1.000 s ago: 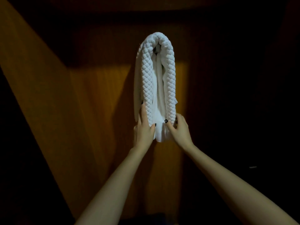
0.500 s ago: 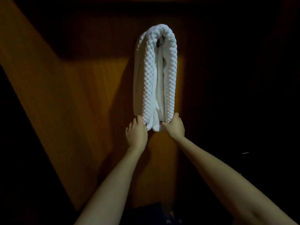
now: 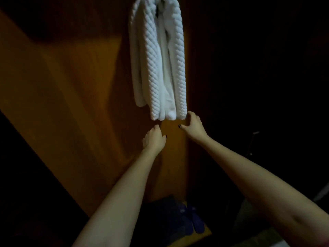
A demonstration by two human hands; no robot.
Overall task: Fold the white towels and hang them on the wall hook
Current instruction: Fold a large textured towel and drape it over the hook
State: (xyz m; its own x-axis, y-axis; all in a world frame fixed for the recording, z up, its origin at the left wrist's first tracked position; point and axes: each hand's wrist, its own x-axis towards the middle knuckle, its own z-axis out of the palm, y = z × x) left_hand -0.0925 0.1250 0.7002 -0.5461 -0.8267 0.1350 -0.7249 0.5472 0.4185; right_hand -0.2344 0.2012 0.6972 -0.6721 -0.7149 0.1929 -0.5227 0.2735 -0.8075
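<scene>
The folded white towels [image 3: 158, 61], with a quilted weave, hang down the brown wooden wall [image 3: 80, 90] from the top edge of the view; the hook itself is hidden. My left hand [image 3: 154, 139] is a little below the towels' bottom edge, fingers loosely curled, holding nothing. My right hand [image 3: 193, 126] is just below the bottom right corner, fingertips close to or brushing it, holding nothing.
Dark blue slippers [image 3: 191, 220] and dark cloth lie on a wooden surface low in the middle. A thin dark metal fitting [image 3: 252, 143] stands at the right. The surroundings are very dark.
Both hands have let go of the towels' bottom edge and dropped slightly. The view has tilted down, so the towels now reach the top of the frame.
</scene>
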